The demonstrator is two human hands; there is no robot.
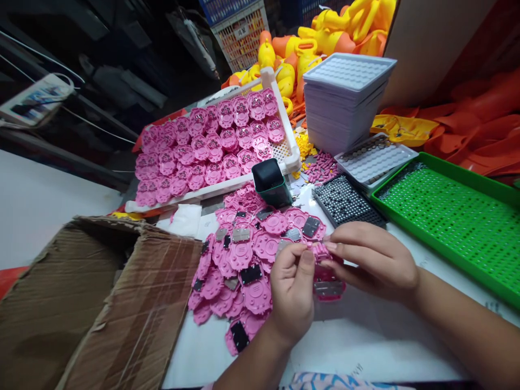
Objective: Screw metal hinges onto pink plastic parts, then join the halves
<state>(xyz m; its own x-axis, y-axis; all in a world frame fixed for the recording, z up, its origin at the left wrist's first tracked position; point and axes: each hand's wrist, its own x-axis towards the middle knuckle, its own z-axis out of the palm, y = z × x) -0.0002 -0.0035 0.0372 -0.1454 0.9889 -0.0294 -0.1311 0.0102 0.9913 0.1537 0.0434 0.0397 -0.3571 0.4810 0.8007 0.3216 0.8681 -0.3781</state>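
Note:
Pinched between both hands is a small pink plastic part (pixel 320 251). The fingers of my left hand (pixel 293 290) close on its left side, and those of my right hand (pixel 376 257) on its right; fingertips hide some of it. Just below my fingers is a pink casing with a grey plate (pixel 330 291); whether it touches a hand or the held part I cannot tell. Left of my hands lies a heap of pink plastic casings (pixel 244 252), several with black or grey plates on them.
A white crate (pixel 294 149) holds rows of pink pieces. Near it stand a dark green container (pixel 271 184), a stack of white trays (pixel 345 108) and a black perforated tray (pixel 349 200). A green tray (pixel 455 222) lies right, a cardboard box (pixel 142 303) left.

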